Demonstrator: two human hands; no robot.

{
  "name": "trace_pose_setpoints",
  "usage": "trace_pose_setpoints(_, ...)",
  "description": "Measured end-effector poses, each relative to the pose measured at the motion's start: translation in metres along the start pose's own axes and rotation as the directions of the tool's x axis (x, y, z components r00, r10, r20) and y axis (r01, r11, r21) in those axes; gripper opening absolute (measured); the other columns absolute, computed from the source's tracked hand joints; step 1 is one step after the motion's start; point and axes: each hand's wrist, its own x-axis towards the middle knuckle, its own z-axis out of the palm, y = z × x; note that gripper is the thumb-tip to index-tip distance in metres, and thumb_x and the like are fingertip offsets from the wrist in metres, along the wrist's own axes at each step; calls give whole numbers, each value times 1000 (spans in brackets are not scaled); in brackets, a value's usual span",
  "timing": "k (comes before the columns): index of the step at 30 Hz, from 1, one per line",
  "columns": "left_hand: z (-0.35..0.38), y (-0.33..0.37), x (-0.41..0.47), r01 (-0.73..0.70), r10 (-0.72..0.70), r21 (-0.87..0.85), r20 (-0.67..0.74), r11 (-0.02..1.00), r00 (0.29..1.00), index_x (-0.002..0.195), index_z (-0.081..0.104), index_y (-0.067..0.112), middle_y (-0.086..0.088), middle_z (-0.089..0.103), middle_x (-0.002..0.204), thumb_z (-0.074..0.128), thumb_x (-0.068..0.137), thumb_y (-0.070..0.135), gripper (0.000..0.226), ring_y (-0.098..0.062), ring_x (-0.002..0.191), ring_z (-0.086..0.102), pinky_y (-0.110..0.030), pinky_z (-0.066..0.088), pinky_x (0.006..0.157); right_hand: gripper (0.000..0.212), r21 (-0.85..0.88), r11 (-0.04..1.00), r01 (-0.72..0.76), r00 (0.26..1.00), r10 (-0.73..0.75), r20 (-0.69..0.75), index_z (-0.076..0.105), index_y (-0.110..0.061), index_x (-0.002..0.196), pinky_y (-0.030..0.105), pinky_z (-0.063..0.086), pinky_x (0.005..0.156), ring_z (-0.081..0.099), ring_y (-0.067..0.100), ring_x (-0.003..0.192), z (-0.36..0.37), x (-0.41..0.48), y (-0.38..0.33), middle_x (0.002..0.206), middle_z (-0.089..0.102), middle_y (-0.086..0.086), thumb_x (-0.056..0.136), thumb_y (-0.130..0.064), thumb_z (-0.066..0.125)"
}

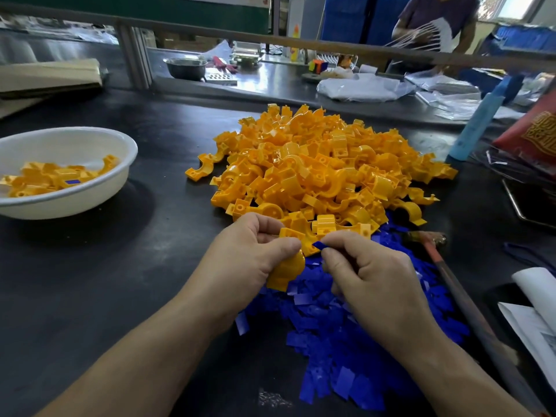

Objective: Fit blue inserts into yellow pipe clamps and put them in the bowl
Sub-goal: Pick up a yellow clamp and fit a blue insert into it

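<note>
My left hand [249, 254] grips a yellow pipe clamp [287, 270] just in front of the big heap of yellow clamps [325, 164]. My right hand [367, 272] pinches a small blue insert [319, 245] and holds its tip against the clamp's upper end. Beneath both hands spreads a pile of loose blue inserts [346, 332]. A white bowl [90, 203] stands at the left with several yellow clamps in it; one shows a blue insert [72, 182].
A hammer [445, 266] lies to the right of the blue pile, papers [538, 311] beyond it. A light blue bottle [478, 121] and a red packet [532, 130] stand at the right. Another person [436, 25] works across the far bench, where a metal bowl [185, 69] sits.
</note>
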Motion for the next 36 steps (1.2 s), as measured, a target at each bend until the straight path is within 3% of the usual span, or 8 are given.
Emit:
trace_pose_setpoints(5, 0, 3, -3, -8, 23, -91, 161, 996, 987, 107, 64, 19, -3, 77, 89, 79, 65, 42, 50, -18, 79, 74, -30, 56, 65, 14, 258, 966, -16, 996, 38, -78, 67, -41, 92, 13, 51, 63, 66, 7, 78, 3, -2, -8, 84, 68, -17, 83, -30, 64)
trace_pose_setpoints(13, 1, 4, -5, 0, 17, -109, 149, 994, 989, 103, 68, 18, -4, 75, 85, 73, 69, 40, 40, -14, 70, 71, -26, 55, 60, 14, 72, 983, 168, 985, -165, -47, 72, -15, 101, 12, 49, 78, 62, 1, 91, 5, -1, -7, 94, 67, -10, 90, -14, 64)
trace_pose_setpoints(17, 3, 4, -6, -3, 22, -123, 157, 992, 987, 100, 71, 17, -14, 73, 91, 70, 83, 24, 18, -19, 72, 68, -30, 55, 61, 11, 118, 992, 44, 998, -38, -54, 64, -27, 99, 9, 47, 69, 59, 3, 87, 7, -3, -9, 89, 60, -18, 88, -23, 64)
trace_pose_setpoints(20, 4, 5, -6, -13, 34, -128, 168, 992, 985, 100, 71, 17, -17, 72, 96, 72, 73, 31, 30, -29, 82, 69, -38, 58, 69, 17, 225, 965, -132, 991, 133, 9, 58, -40, 102, 12, 50, 71, 58, 2, 91, 6, -3, -7, 92, 58, -18, 87, -34, 62)
trace_pose_setpoints(23, 4, 5, -6, -25, 48, -137, 168, 990, 985, 99, 71, 17, -18, 72, 98, 70, 65, 38, 39, -40, 93, 67, -43, 57, 76, 16, 456, 854, -250, 968, 210, 139, 65, -39, 101, 18, 55, 67, 65, 7, 86, 4, -1, -7, 97, 66, -15, 89, -32, 58)
trace_pose_setpoints(25, 4, 5, -6, -24, 50, -148, 177, 989, 983, 96, 72, 19, -17, 73, 96, 70, 66, 38, 35, -39, 93, 68, -44, 57, 76, 18, 515, 816, -261, 965, 211, 155, 67, -38, 102, 21, 56, 68, 67, 10, 88, 4, -1, -8, 97, 68, -12, 90, -29, 57)
trace_pose_setpoints(30, 4, 6, -8, -28, 59, -150, 205, 988, 977, 90, 74, 23, -15, 73, 91, 69, 71, 38, 26, -30, 83, 68, -39, 58, 72, 19, 506, 836, -213, 977, 176, 121, 67, -41, 100, 27, 59, 72, 66, 12, 87, 2, -1, -8, 95, 69, -9, 91, -28, 57)
trace_pose_setpoints(36, 6, 10, -11, -79, 87, -65, 146, 995, 985, 87, 73, 22, -9, 75, 86, 66, 84, 28, 9, -28, 84, 72, -43, 60, 75, 16, 521, 829, -204, 979, 158, 132, 68, -36, 99, 20, 56, 64, 67, 12, 85, 2, -2, -10, 93, 68, -9, 87, -32, 58)
